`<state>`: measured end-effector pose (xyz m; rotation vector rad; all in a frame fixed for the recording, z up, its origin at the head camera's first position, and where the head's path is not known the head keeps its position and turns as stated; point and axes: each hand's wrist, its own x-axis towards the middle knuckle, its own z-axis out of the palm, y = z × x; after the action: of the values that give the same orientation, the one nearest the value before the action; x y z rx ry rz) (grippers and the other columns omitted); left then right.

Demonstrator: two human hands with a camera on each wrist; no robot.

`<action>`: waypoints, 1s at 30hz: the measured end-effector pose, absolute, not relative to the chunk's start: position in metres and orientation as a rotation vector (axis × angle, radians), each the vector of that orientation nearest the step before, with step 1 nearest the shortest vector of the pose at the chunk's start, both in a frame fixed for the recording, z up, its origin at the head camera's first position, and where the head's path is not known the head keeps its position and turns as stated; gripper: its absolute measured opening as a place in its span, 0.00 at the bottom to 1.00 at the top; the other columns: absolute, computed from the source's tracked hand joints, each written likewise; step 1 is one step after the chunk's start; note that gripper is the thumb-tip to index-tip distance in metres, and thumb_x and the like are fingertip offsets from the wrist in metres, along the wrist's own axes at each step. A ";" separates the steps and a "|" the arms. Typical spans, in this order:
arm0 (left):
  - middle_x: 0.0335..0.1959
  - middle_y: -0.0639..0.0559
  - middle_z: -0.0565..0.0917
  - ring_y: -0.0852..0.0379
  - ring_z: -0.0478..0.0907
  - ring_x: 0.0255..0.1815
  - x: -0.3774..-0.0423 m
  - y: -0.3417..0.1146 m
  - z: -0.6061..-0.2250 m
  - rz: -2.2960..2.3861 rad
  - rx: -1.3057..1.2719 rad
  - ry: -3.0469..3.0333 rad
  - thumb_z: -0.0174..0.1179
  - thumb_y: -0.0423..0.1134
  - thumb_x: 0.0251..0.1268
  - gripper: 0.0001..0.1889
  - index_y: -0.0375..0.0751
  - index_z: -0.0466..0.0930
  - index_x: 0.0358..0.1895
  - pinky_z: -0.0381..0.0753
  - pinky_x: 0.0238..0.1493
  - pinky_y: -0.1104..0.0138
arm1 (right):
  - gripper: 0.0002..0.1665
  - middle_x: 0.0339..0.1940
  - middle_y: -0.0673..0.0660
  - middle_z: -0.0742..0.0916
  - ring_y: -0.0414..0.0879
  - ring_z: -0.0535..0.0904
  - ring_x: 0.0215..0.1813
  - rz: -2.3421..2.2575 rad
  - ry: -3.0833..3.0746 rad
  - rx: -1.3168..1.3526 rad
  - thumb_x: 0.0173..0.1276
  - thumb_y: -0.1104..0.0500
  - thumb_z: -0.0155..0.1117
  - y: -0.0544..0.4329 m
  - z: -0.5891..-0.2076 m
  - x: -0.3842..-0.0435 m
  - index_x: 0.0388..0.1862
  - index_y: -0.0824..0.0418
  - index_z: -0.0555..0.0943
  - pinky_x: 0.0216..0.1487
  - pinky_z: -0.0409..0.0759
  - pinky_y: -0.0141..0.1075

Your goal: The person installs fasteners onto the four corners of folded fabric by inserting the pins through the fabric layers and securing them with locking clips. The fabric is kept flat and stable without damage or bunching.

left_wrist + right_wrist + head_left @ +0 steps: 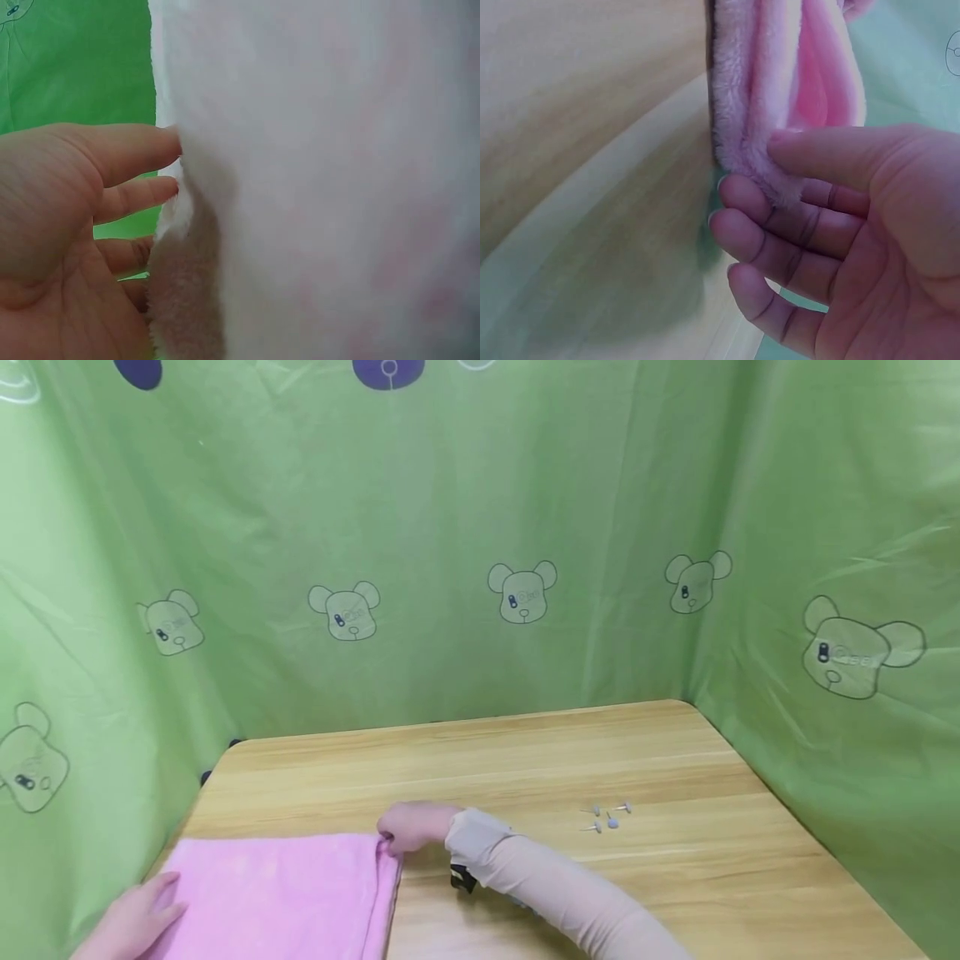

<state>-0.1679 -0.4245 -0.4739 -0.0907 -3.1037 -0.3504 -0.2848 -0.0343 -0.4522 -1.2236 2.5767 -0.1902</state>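
A folded pink plush cloth lies at the front left of the table, its layers showing along the right side. At its far right corner my right hand pinches the layered edge. In the right wrist view the thumb lies on the fluffy cloth, with the fingers curled on the other side. My left hand is at the cloth's left edge. Its fingers are extended, fingertips right at the edge of the cloth in the left wrist view.
Several small pins with grey heads lie on the wooden table, right of centre. A small black object shows from under my right sleeve, partly hidden. Green curtains with bear prints hang around the table.
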 end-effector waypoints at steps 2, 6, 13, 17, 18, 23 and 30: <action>0.47 0.17 0.76 0.21 0.74 0.47 -0.168 -0.423 -0.474 -0.351 -0.094 -3.095 0.62 0.38 0.61 0.29 0.13 0.68 0.55 0.74 0.48 0.37 | 0.13 0.20 0.44 0.74 0.35 0.68 0.23 -0.173 2.581 -1.232 0.67 0.58 0.63 -0.034 -0.452 -0.286 0.23 0.53 0.73 0.26 0.70 0.24; 0.48 0.18 0.76 0.20 0.73 0.48 -0.170 -0.419 -0.475 -0.356 -0.097 -3.083 0.62 0.38 0.61 0.29 0.14 0.68 0.55 0.73 0.48 0.36 | 0.13 0.20 0.44 0.74 0.35 0.68 0.23 -0.172 2.584 -1.214 0.66 0.58 0.64 -0.031 -0.451 -0.288 0.22 0.53 0.74 0.26 0.70 0.23; 0.48 0.19 0.77 0.20 0.72 0.50 -0.179 -0.408 -0.479 -0.346 -0.139 -3.036 0.62 0.38 0.61 0.27 0.14 0.70 0.53 0.72 0.51 0.36 | 0.11 0.22 0.44 0.76 0.35 0.69 0.25 -0.204 2.608 -1.129 0.65 0.56 0.66 -0.019 -0.453 -0.299 0.25 0.54 0.76 0.29 0.71 0.24; 0.49 0.19 0.77 0.21 0.72 0.51 -0.188 -0.398 -0.478 -0.358 -0.157 -3.026 0.62 0.38 0.61 0.28 0.13 0.70 0.54 0.72 0.53 0.37 | 0.12 0.21 0.44 0.75 0.36 0.69 0.25 -0.197 2.638 -1.099 0.65 0.56 0.65 -0.010 -0.457 -0.310 0.23 0.53 0.75 0.28 0.70 0.25; 0.49 0.18 0.77 0.21 0.72 0.51 -0.191 -0.395 -0.478 -0.359 -0.162 -3.030 0.61 0.38 0.61 0.28 0.13 0.69 0.54 0.72 0.53 0.37 | 0.12 0.21 0.44 0.75 0.36 0.69 0.25 -0.198 2.644 -1.090 0.65 0.57 0.65 -0.008 -0.457 -0.313 0.23 0.54 0.75 0.28 0.70 0.25; 0.52 0.17 0.75 0.20 0.71 0.54 -0.208 -0.378 -0.470 -0.377 -0.156 -3.085 0.60 0.39 0.63 0.30 0.14 0.66 0.58 0.70 0.56 0.36 | 0.12 0.21 0.45 0.76 0.37 0.70 0.25 -0.237 2.644 -1.012 0.65 0.58 0.65 0.005 -0.454 -0.327 0.23 0.55 0.75 0.28 0.70 0.26; 0.52 0.16 0.74 0.22 0.72 0.55 -0.234 -0.353 -0.461 -0.406 -0.253 -3.111 0.60 0.38 0.63 0.30 0.12 0.66 0.58 0.70 0.59 0.38 | 0.12 0.21 0.47 0.76 0.38 0.70 0.24 -0.293 2.681 -0.918 0.63 0.61 0.65 0.031 -0.449 -0.344 0.22 0.56 0.75 0.28 0.71 0.27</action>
<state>-0.2339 -0.3530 -0.4610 -0.2532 -3.1107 -0.4063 -0.3440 0.0307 -0.4488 -0.9184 2.6810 -0.2934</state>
